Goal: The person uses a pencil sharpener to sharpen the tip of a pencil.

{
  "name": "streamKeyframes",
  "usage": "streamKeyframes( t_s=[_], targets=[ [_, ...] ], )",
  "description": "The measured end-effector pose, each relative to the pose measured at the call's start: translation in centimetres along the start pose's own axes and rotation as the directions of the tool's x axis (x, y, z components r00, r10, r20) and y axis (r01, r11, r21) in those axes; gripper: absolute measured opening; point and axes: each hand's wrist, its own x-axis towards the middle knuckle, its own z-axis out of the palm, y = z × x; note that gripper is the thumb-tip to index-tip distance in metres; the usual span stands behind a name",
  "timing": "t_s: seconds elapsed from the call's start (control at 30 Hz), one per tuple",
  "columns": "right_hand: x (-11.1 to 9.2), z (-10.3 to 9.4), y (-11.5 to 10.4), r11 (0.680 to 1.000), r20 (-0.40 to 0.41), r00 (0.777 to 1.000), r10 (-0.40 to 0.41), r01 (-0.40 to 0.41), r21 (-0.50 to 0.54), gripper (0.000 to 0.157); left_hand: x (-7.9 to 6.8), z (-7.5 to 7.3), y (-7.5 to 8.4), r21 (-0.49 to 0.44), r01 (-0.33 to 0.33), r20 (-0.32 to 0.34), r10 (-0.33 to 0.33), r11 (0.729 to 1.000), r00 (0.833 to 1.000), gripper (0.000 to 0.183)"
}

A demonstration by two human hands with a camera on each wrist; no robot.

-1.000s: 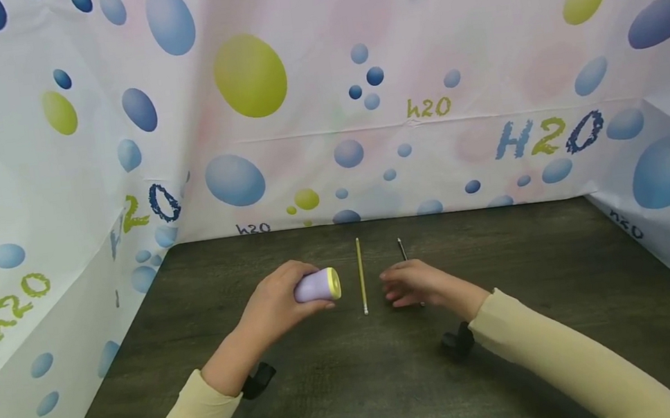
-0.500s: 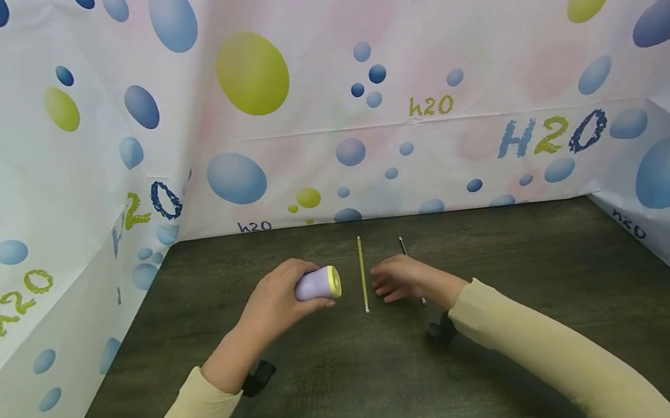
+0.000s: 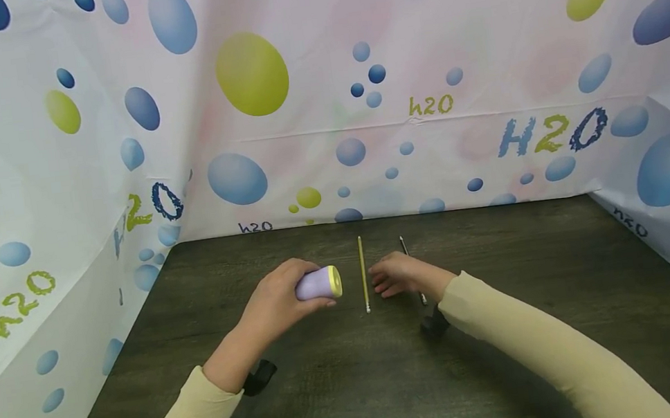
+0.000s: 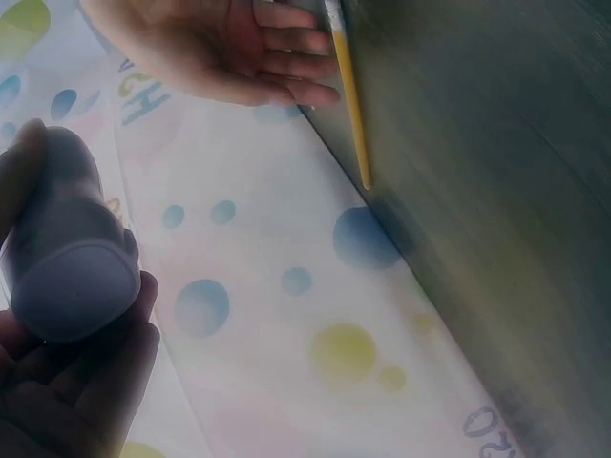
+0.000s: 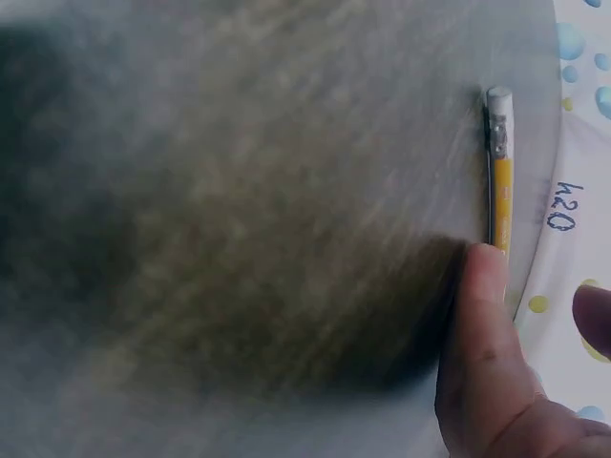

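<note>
My left hand [image 3: 274, 301] grips a lavender tapered cylinder [image 3: 313, 285] with a yellow end, held sideways above the table. That end faces right and has a small recess in its middle. In the left wrist view the lavender cylinder [image 4: 72, 234] shows its rounded oval base between fingers and thumb. A yellow pencil [image 3: 363, 268] with a white eraser lies on the table between the hands. Just right of it, my right hand [image 3: 402, 274] holds nothing, its fingers loosely bent. The right wrist view has a fingertip overlapping the yellow pencil [image 5: 504, 191]. A dark pencil [image 3: 404, 246] is partly hidden under the right hand.
The dark wooden table [image 3: 344, 389] ends at a white backdrop [image 3: 321, 99] printed with blue and green bubbles, which also rises along both sides. A black wrist-camera mount [image 3: 259, 377] hangs under the left wrist, and another mount [image 3: 435, 323] under the right.
My right hand has shifted left, from over the dark pencil to beside the yellow pencil. The left hand has kept its place with the lavender cylinder.
</note>
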Motion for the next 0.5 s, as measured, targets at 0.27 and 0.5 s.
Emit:
streamKeyframes(
  t_s=[0.27,0.5],
  targets=[
    [0.7,0.6,-0.8,0.994,-0.07,0.998,0.006,-0.013,-0.109,0.043,-0.1,0.0,0.0,-0.017,-0.02,-0.024,0.02,1.0,1.0,0.051],
    [1.3,1.2,-1.4,0.983,-0.137,0.991,-0.005,-0.02,-0.183,0.036,-0.1,0.0,-0.1,-0.008,-0.025,-0.023,0.024,1.0,0.999,0.052]
  ],
)
